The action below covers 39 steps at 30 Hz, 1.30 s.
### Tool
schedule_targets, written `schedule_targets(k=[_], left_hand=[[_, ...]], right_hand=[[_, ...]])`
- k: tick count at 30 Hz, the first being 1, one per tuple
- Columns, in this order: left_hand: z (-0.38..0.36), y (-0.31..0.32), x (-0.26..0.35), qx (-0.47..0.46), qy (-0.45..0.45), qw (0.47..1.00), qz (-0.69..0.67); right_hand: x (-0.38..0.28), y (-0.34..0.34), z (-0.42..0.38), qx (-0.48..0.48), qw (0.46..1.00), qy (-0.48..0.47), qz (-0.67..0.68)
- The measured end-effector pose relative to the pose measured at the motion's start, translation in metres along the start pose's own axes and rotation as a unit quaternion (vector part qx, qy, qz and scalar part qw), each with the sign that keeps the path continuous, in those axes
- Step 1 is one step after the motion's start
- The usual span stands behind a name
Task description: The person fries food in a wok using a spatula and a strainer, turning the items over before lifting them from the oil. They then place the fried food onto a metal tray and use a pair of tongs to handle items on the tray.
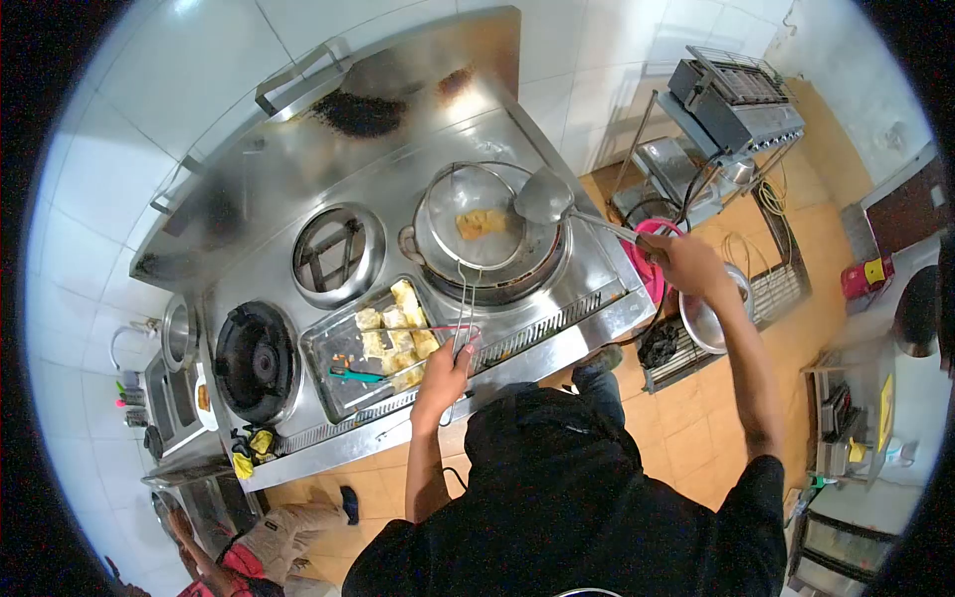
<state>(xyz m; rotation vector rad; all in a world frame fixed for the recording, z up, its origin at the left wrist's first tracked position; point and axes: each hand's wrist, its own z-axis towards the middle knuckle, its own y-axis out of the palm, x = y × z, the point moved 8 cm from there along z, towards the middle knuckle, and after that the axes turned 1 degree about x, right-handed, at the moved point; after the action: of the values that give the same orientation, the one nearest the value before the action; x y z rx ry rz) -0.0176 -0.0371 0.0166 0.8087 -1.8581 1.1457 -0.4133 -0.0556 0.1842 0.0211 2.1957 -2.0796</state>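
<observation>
My left hand (445, 376) grips the wire handle of a round mesh strainer (453, 199), which sits over a wok (410, 244) on the right burner. A golden-brown piece of food (480, 224) shows within the strainer's circle. With my right hand (686, 264) I hold a ladle (544, 196) by its long handle, its round metal head at the wok's right rim. Just left of my left hand, a metal tray (323, 363) carries several pale yellow food pieces (403, 338) and a turquoise-handled tool (356, 375).
Left of the wok are a bare burner ring (338, 256) and a black burner (256, 360). A pink basin (652, 274) and a metal bowl (718, 323) stand beyond the stove's right end. Another person (284, 537) is at the lower left. A grill unit (736, 104) stands upper right.
</observation>
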Motion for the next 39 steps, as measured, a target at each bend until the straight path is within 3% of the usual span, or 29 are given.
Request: schedule_targets(k=[5,7,9,10,11,12,13,15,16,20,22,24,28,34,37,39], left_hand=[[-0.001,-0.005,0.024,0.014,-0.018,0.999,0.033],[0.002,-0.005,0.032,0.051,0.047,0.996,0.056],[0.002,-0.002,0.036,0.035,0.008,0.999,0.038],[0.005,-0.001,0.034,0.047,0.029,0.997,0.051],[0.006,0.0,0.035,0.059,0.049,0.995,0.064],[0.005,0.002,0.033,0.044,0.012,0.998,0.053],[0.005,0.003,0.038,0.041,0.015,0.998,0.055],[0.002,0.005,0.041,0.033,0.012,0.998,0.043],[0.004,0.007,0.035,0.039,0.046,0.996,0.06],[0.004,0.009,0.029,0.011,0.029,0.998,0.046],[0.006,0.008,0.027,0.015,0.083,0.995,0.049],[0.003,0.007,0.029,-0.009,0.046,0.999,0.01],[-0.004,0.014,0.022,-0.052,-0.049,0.993,-0.089],[-0.005,0.018,0.018,-0.055,-0.063,0.989,-0.125],[-0.01,0.018,0.024,-0.057,-0.073,0.983,-0.16],[-0.01,0.02,0.021,-0.062,-0.066,0.98,-0.176]], right_hand=[[-0.002,-0.014,0.022,-0.037,0.997,-0.045,-0.046],[-0.006,-0.019,0.034,-0.044,0.993,-0.08,-0.074],[-0.007,-0.016,0.042,-0.184,0.981,-0.037,-0.043],[-0.005,-0.02,0.049,-0.183,0.982,-0.036,-0.042],[-0.01,-0.022,0.053,-0.192,0.977,-0.086,-0.036],[-0.02,-0.027,0.054,-0.199,0.97,-0.136,-0.029],[-0.022,-0.037,0.058,-0.197,0.971,-0.132,-0.028],[-0.034,-0.047,0.056,-0.318,0.944,-0.083,-0.027],[-0.032,-0.048,0.062,-0.318,0.944,-0.081,-0.025],[-0.033,-0.045,0.069,-0.363,0.926,-0.099,-0.031],[-0.029,-0.042,0.071,-0.374,0.922,-0.097,-0.026],[-0.027,-0.032,0.071,-0.403,0.909,-0.106,0.01],[-0.031,-0.037,0.067,-0.381,0.918,-0.101,0.047],[-0.033,-0.026,0.064,-0.417,0.905,-0.075,0.017],[-0.025,-0.016,0.061,-0.386,0.922,-0.033,0.014],[-0.031,-0.011,0.07,-0.283,0.953,-0.112,0.002]])
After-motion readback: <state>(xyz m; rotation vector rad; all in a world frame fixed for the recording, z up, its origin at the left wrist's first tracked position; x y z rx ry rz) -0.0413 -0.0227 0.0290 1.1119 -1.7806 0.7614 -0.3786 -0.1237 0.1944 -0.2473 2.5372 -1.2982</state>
